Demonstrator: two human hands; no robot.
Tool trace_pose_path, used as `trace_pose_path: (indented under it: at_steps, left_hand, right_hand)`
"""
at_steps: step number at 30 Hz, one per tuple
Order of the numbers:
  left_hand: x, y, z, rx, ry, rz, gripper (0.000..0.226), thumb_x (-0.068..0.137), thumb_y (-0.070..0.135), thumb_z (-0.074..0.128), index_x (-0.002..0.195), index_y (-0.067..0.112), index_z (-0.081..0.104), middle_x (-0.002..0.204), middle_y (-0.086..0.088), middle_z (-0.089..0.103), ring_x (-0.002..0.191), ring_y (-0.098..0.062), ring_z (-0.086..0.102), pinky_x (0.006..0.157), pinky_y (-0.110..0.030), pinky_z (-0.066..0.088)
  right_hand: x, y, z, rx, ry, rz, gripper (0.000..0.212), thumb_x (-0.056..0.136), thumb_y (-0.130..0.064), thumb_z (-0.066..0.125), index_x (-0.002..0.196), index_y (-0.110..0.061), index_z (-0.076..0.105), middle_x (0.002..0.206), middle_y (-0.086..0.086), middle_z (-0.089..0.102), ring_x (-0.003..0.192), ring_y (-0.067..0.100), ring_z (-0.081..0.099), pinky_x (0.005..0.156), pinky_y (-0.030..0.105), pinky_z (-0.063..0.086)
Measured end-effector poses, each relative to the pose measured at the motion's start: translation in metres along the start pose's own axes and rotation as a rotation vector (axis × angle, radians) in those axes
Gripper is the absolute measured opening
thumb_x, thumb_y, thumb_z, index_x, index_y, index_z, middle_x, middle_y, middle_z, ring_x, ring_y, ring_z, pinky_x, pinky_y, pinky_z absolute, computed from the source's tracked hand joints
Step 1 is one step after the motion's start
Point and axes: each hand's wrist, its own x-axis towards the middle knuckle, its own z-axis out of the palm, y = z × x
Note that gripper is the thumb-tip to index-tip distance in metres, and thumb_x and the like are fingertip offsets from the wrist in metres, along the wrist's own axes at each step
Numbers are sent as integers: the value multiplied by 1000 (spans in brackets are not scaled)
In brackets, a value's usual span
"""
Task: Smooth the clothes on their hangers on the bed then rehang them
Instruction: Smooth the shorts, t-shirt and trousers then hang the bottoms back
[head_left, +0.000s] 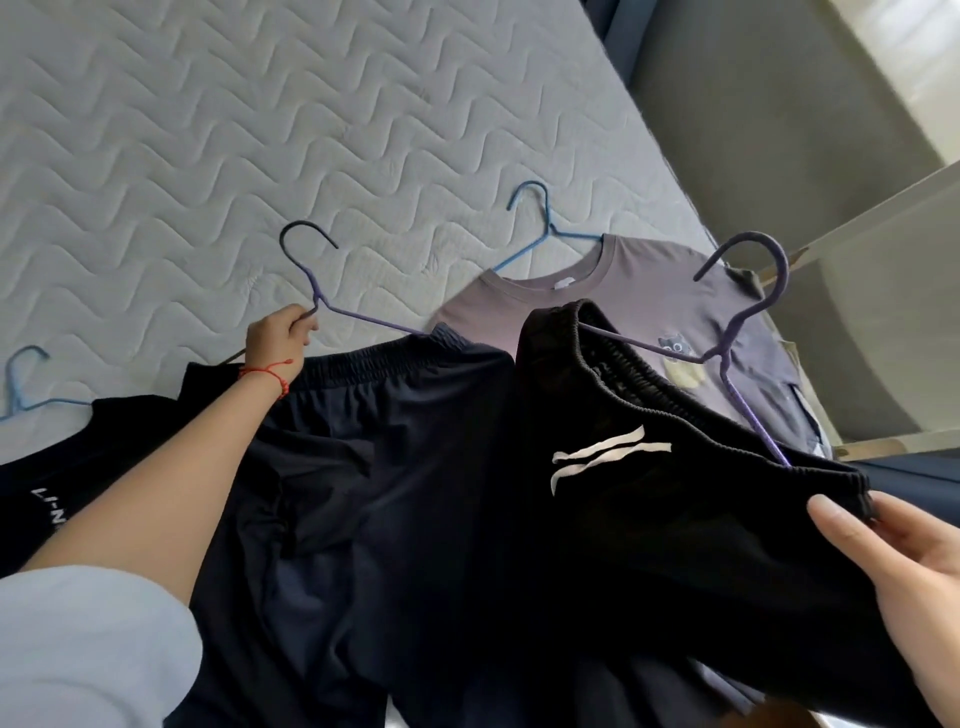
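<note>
Gripping both garments at once, the hands are spread wide over the quilted mattress (208, 130). The neck of the purple hanger (311, 296) is pinched in the left hand (278, 343), fingers closed around the wire just below the hook, and the navy shorts (374, 457) are trailed from it toward the viewer, their long axis running down the bed's edge. The black shorts (649, 509) are held at the waistband corner by the right hand (904, 582), thumb clamped over the fabric; a second purple hanger (748, 312) is threaded through that waistband and tilted up and away from the grip, its hook pointing toward the far right. The black pair appears lifted clear of the bed, bunched and creased, with white stripes showing. It is judged that the black shorts must be laid flat next, and the right hand is the nearer one for it. Beneath them a grey T-shirt (623, 296) is spread on its blue hanger (540, 218). A dark top (67, 467) on a light blue hanger (21, 384) lies at the left.
</note>
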Motion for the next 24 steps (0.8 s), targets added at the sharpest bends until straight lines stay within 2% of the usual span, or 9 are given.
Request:
trace_pose_path:
  at_steps: [2, 6, 10, 13, 17, 19, 20, 23, 24]
  left_hand:
    - [-3, 23, -1, -12, -30, 45, 23, 90, 12, 47, 85, -4, 63, 71, -16, 55, 74, -22, 50, 62, -23, 33]
    - [-12, 79, -1, -41, -78, 124, 23, 90, 13, 49, 84, -3, 64, 70, -14, 54, 73, -23, 50, 61, -23, 29]
    - [-24, 141, -4, -56, -104, 237, 20, 89, 10, 51, 86, -3, 66, 71, -22, 58, 76, -33, 57, 68, -29, 37]
    - [-40, 187, -9, -52, -120, 324, 19, 88, 9, 52, 87, -3, 67, 76, -28, 61, 73, -31, 54, 67, -30, 37]
    - [-65, 241, -22, -46, -122, 439, 18, 88, 9, 53, 85, -2, 67, 67, -15, 53, 70, -21, 49, 65, -28, 34]
    - [-79, 263, -31, -54, -109, 467, 17, 87, 9, 53, 86, -2, 67, 67, -15, 54, 70, -21, 50, 63, -24, 31]
    - [-87, 273, -36, -48, -99, 480, 17, 87, 9, 53, 86, -1, 67, 69, -18, 56, 70, -21, 50, 64, -24, 32]
    - [-115, 299, -57, -13, -51, 518, 18, 88, 12, 53, 86, 1, 68, 73, -22, 63, 72, -26, 54, 71, -31, 38]
    - [-126, 306, -65, -4, -33, 527, 19, 88, 13, 53, 85, 3, 68, 72, -21, 63, 74, -29, 57, 74, -32, 40]
  right_hand:
    - [-8, -3, -12, 10, 13, -2, 86, 35, -78, 73, 90, -12, 67, 88, 28, 67, 82, 33, 67, 78, 58, 49]
    - [-27, -13, -38, 36, 46, -22, 84, 33, -78, 73, 94, -20, 71, 84, 10, 74, 87, 37, 69, 71, 65, 50]
    - [-49, -15, -74, 53, 109, -42, 83, 34, -79, 72, 95, -22, 71, 84, 9, 74, 85, 35, 69, 70, 64, 50]
    - [-66, -13, -102, 98, 168, -38, 85, 34, -77, 75, 96, -19, 71, 87, 12, 74, 89, 39, 68, 73, 67, 48]
    - [-91, -9, -137, 113, 245, -71, 84, 35, -78, 73, 95, -19, 71, 81, 11, 74, 86, 39, 69, 71, 65, 50]
    - [-105, -9, -152, 128, 286, -121, 76, 37, -76, 72, 93, -23, 71, 79, 7, 74, 84, 34, 70, 68, 60, 53]
    - [-114, -10, -158, 133, 301, -146, 65, 43, -71, 72, 90, -26, 72, 78, 5, 75, 82, 31, 70, 65, 56, 54]
    - [-139, -17, -178, 160, 323, -217, 5, 72, -36, 71, 77, -37, 73, 72, -3, 74, 67, 10, 69, 57, 29, 55]
    - [-145, -14, -187, 155, 327, -258, 15, 78, -24, 69, 73, -38, 73, 68, -9, 73, 59, 3, 65, 53, 18, 52]
